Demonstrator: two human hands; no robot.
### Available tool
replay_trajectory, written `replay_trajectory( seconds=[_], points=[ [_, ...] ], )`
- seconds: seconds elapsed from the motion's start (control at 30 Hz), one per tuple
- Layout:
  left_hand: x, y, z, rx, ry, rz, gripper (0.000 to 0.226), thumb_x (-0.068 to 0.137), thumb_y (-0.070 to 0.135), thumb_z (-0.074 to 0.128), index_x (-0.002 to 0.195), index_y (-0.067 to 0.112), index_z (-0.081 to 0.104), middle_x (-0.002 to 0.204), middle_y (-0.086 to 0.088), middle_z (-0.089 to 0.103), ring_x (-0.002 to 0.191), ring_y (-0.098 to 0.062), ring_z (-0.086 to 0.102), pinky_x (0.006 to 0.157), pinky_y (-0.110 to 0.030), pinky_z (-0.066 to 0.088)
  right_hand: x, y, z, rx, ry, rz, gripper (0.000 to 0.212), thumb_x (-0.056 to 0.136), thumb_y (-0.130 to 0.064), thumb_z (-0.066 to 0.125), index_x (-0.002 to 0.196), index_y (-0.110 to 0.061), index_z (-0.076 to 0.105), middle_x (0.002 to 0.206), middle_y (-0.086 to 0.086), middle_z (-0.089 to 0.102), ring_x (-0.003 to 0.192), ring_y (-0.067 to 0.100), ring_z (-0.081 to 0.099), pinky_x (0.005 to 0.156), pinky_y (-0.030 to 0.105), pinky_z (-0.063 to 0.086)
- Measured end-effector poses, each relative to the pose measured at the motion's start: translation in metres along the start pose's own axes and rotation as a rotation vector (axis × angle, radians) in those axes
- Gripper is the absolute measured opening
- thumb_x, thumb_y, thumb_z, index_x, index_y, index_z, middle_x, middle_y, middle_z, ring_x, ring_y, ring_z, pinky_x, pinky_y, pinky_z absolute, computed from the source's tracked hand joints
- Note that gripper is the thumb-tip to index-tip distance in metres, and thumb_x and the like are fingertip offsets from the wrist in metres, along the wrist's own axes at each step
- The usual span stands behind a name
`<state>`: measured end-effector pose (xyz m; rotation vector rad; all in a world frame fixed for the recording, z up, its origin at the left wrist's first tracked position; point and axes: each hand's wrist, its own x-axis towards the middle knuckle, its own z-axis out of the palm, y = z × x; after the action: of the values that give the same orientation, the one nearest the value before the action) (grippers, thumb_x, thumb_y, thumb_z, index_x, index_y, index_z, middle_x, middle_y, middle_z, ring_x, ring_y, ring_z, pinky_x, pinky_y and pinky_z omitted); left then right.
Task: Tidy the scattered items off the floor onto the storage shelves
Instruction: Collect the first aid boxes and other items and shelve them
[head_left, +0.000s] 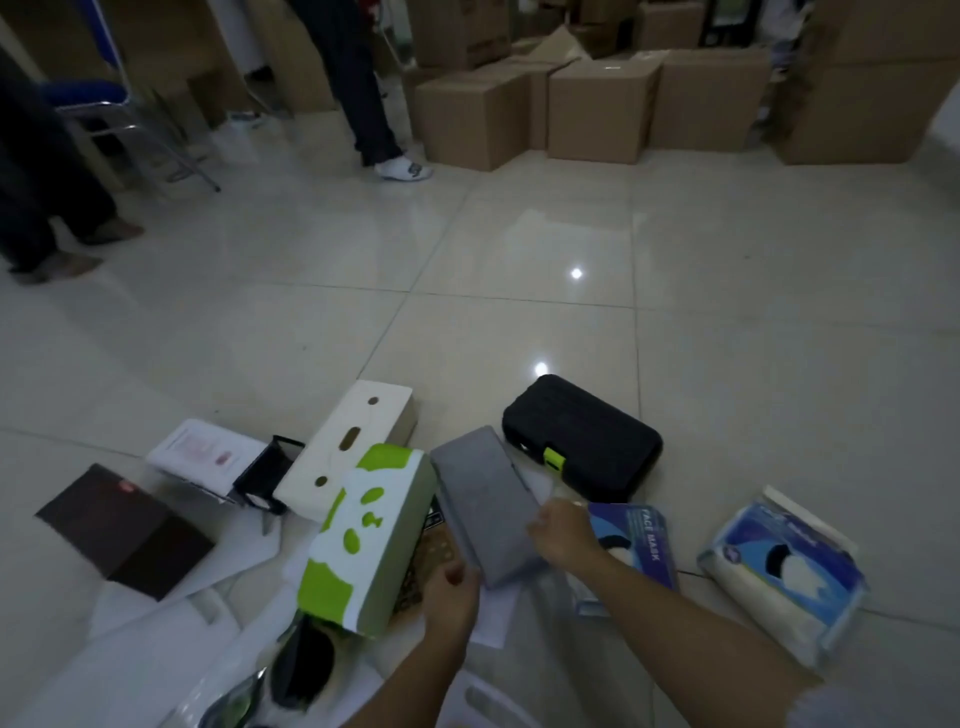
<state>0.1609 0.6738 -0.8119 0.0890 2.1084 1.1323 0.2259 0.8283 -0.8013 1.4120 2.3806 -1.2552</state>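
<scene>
Grey flat box (488, 506) is being gripped at its near end by left hand (451, 597) and right hand (563, 530) together above the floor (519, 249).

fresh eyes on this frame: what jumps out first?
Both hands, left hand and right hand, hold a flat grey box at bottom centre. Left of it stands a white-and-green carton; behind it lies a black case. Brown cardboard boxes stand along the far side.
</scene>
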Motion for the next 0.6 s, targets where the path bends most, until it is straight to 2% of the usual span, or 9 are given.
replay_trajectory(
  seconds=[0.07,0.13,0.2,0.27,0.3,0.37,0.5,0.6],
  points=[
    [0.009,-0.007,-0.005,-0.023,-0.039,-0.054,0.034,0.098,0.012,0.05,0.065,0.015,0.045,0.065,-0.005,0.039,0.064,-0.021,0.04,0.066,-0.031,0.032,0.008,-0.002,0.018,0.008,-0.02,-0.015,0.018,0.086,-0.023,0.063,0.093,-0.008,0.056,0.107,0.014,0.063,0.105,0.03,0.061,0.075,0.025,0.043],
    [0.014,-0.009,0.0,-0.039,-0.082,-0.091,0.027,0.099,0.013,0.047,0.073,0.012,0.052,0.07,-0.009,0.044,0.067,-0.023,0.043,0.069,-0.032,0.035,0.012,-0.005,0.033,0.014,-0.001,0.01,0.055,0.077,-0.037,0.073,0.119,-0.006,0.055,0.122,0.012,0.06,0.114,0.029,0.058,0.089,0.032,0.049],
    [0.014,-0.013,0.007,-0.115,-0.148,-0.1,0.021,0.1,0.012,0.044,0.087,0.012,0.061,0.088,-0.012,0.054,0.082,-0.027,0.054,0.08,-0.037,0.043,0.01,-0.01,0.047,-0.084,0.018,0.043,0.101,0.069,-0.059,0.075,0.146,-0.011,0.032,0.144,0.013,0.043,0.132,0.029,0.044,0.107,0.037,0.04],
    [0.008,-0.016,0.008,-0.236,-0.174,-0.095,0.018,0.1,0.011,0.044,0.098,0.015,0.061,0.097,-0.007,0.06,0.092,-0.023,0.057,0.091,-0.039,0.047,0.006,-0.014,0.06,-0.218,0.005,0.071,0.126,0.064,-0.073,0.071,0.155,-0.015,0.003,0.158,0.017,0.011,0.146,0.035,0.014,0.119,0.042,0.018],
    [0.006,-0.016,0.006,-0.311,-0.179,-0.102,0.017,0.1,0.013,0.043,0.104,0.015,0.059,0.101,-0.003,0.06,0.093,-0.019,0.056,0.094,-0.038,0.046,0.004,-0.014,0.065,-0.261,0.013,0.078,0.13,0.063,-0.074,0.07,0.155,-0.017,-0.003,0.159,0.019,0.002,0.147,0.036,0.005,0.12,0.044,0.012],
    [0.007,-0.021,0.002,-0.452,-0.185,-0.14,0.02,0.102,0.016,0.041,0.115,0.012,0.055,0.11,-0.004,0.057,0.093,-0.014,0.055,0.096,-0.037,0.041,0.005,-0.013,0.072,-0.315,0.046,0.083,0.131,0.064,-0.073,0.071,0.154,-0.017,-0.006,0.158,0.021,0.0,0.146,0.038,0.005,0.12,0.045,0.009],
    [0.007,-0.03,-0.003,-0.524,-0.162,-0.15,0.02,0.101,0.011,0.044,0.119,0.01,0.054,0.115,-0.01,0.057,0.091,-0.013,0.057,0.099,-0.04,0.041,0.002,-0.01,0.067,-0.357,0.034,0.059,0.133,0.061,-0.068,0.076,0.153,-0.019,-0.006,0.15,0.02,0.014,0.135,0.038,0.022,0.114,0.042,0.022],
    [0.004,-0.026,-0.003,-0.543,-0.153,-0.156,0.023,0.103,0.017,0.046,0.122,0.007,0.055,0.108,-0.007,0.06,0.091,-0.015,0.058,0.094,-0.038,0.045,-0.008,-0.011,0.057,-0.304,0.045,0.033,0.132,0.055,-0.067,0.076,0.153,-0.025,0.0,0.142,0.017,0.022,0.129,0.039,0.027,0.11,0.043,0.03]
  ],
)
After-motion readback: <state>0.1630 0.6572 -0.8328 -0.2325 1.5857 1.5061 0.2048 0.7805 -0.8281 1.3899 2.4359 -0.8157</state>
